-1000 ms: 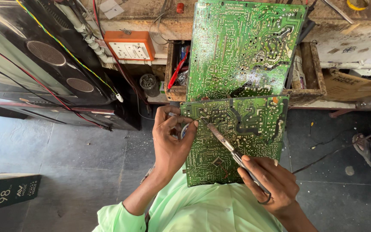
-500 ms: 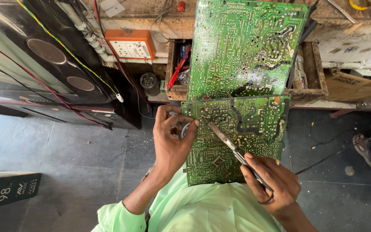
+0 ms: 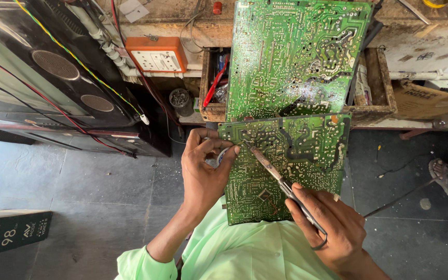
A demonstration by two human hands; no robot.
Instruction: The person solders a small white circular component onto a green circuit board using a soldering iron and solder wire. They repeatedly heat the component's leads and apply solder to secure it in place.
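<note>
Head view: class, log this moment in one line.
left hand: grips circuit board edge | right hand: holds soldering iron, tip on board

A small green rectangular circuit board (image 3: pixel 291 166) is held over the lap, a larger green circuit board (image 3: pixel 299 57) standing at its twelve o'clock. At its nine o'clock the left hand (image 3: pixel 203 173) is placed, at five o'clock the right hand (image 3: pixel 333 228). Thin metal pliers (image 3: pixel 281 184) are laid across it. An orange plastic socket box (image 3: pixel 157 54) is mounted at ten o'clock.

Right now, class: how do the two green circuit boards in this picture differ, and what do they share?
The upper board is larger and leans on the wooden drawer, untouched. The lower board is smaller and rests on the person's lap; the left hand grips its edge, and the right hand puts a soldering iron tip to it. Both are green and show their solder sides.
</note>
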